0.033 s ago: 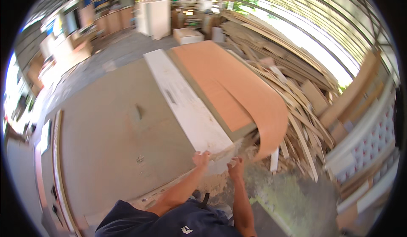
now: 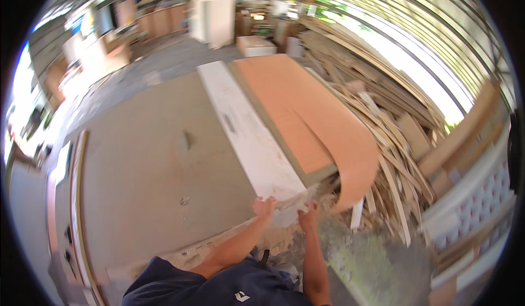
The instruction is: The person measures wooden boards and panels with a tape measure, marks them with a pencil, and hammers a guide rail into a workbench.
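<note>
A long white board lies across a large greenish-brown sheet surface, its near end towards me. My left hand is closed at the near left corner of the board, fingers curled over its edge. Close to the board's near right corner is my right hand, fingers bent inward; blur hides what they hold, if anything. To the right of the board, a thin orange sheet lies on the same surface, with its right side curling down over the edge.
Loose wood strips are heaped on the right, below a stack of long planks. A long pale strip runs along the left of the surface. White cabinets stand at the back. Grey floor lies at my right.
The whole scene has shifted slightly to the right in view. Both hands stay at the board's near end, the right one a little farther right in the picture.
</note>
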Demonstrator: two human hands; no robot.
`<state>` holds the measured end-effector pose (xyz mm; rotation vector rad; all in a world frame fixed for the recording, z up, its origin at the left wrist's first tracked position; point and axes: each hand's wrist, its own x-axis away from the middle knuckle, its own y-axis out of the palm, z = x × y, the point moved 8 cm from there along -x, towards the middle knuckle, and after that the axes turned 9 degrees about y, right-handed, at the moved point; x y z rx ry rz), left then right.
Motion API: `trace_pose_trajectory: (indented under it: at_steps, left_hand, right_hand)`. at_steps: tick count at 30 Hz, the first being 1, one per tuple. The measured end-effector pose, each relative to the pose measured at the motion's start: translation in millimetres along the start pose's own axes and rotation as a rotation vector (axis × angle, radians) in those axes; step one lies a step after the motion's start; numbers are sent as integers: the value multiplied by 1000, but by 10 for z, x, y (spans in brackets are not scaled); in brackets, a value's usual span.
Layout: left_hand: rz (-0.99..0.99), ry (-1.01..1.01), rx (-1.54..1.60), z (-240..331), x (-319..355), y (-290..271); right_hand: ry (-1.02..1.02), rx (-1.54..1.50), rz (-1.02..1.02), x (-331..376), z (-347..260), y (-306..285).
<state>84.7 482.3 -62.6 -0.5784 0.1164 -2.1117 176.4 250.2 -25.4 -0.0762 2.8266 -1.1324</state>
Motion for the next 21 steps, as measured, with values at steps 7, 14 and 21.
trace_pose_trajectory:
  at_steps: [7,14,21]
  left_hand:
    - [104,-93,205,-40,127,-215]
    - [192,-75,335,-4,539,-691]
    - [284,369,1403,498,2285,-1518]
  right_hand:
    - [-29,282,-193,-992,-155,536]
    - [-68,136,-652,-881,-438,492]
    - [207,-745,-1460,1066,-1208,-177]
